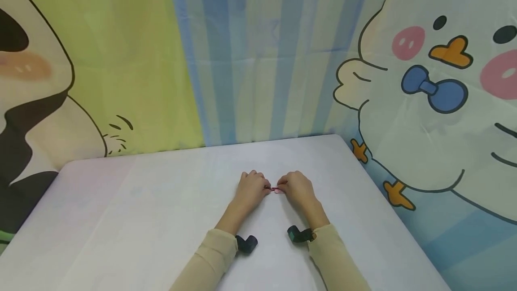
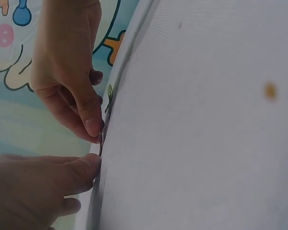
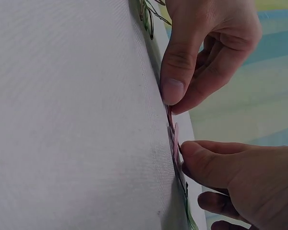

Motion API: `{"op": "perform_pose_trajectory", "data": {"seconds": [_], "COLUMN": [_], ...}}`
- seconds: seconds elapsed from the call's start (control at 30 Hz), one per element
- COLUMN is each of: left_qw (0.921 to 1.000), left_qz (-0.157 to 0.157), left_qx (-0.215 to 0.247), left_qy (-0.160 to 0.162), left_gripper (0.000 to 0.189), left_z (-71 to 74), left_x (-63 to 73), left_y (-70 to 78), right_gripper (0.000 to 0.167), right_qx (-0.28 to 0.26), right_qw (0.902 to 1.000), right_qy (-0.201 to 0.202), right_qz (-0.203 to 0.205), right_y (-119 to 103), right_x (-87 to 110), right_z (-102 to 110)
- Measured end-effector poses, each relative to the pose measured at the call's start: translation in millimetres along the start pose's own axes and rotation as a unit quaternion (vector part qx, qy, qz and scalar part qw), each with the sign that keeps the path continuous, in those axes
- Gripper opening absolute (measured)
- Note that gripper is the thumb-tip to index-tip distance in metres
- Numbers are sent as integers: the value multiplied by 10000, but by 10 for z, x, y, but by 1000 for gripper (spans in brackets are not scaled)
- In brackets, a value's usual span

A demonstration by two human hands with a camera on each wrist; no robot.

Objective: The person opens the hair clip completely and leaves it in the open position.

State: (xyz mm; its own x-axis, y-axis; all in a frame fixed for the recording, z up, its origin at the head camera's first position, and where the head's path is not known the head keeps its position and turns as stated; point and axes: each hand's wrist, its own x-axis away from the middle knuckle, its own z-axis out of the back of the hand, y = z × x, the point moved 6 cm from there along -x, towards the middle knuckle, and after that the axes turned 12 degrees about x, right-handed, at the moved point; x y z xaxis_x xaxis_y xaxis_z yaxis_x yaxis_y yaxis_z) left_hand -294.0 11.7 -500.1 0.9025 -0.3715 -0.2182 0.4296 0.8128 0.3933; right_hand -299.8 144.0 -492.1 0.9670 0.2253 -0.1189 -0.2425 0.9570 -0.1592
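Observation:
Between my two hands is a bundle of thin coloured strands (image 1: 276,190), red and pink in the head view. With thumb and fingertips my left hand (image 1: 252,189) pinches one part of it. Close by on the right, my right hand (image 1: 296,189) pinches the bundle too, a short stretch of red and pink strands (image 3: 175,136) showing between the hands. Green loops (image 3: 146,19) stick out beyond the left hand in the right wrist view. Past the right hand, a green end (image 2: 110,92) shows in the left wrist view. The pinched parts are hidden by the fingers.
Both hands are low over a white tabletop (image 1: 161,219), toward its far side. A printed curtain (image 1: 258,57) with cartoon animals hangs behind it and along the right. Dark wrist-worn cameras (image 1: 247,244) sit at the sleeve ends.

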Motion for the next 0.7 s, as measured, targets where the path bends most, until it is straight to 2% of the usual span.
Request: {"op": "perform_pose_trajectory", "data": {"seconds": [0.27, 0.53, 0.7], "left_qw": [10000, 9990, 9977], "left_qz": [-6, -139, -169], "left_qx": [75, 190, 232], "left_qy": [6, 381, 607], "left_gripper": [10, 10, 11], "left_z": [34, 137, 222], "left_x": [-9, 21, 39], "left_y": [-13, -51, -73], "right_gripper": [4, 9, 17], "right_qx": [-47, -202, -545], "right_qw": [10000, 9998, 9984], "right_qy": [-55, 24, 54], "right_qz": [-65, -65, -106], "right_y": [6, -21, -55], "right_x": [-4, 10, 13], "right_z": [20, 41, 53]}}
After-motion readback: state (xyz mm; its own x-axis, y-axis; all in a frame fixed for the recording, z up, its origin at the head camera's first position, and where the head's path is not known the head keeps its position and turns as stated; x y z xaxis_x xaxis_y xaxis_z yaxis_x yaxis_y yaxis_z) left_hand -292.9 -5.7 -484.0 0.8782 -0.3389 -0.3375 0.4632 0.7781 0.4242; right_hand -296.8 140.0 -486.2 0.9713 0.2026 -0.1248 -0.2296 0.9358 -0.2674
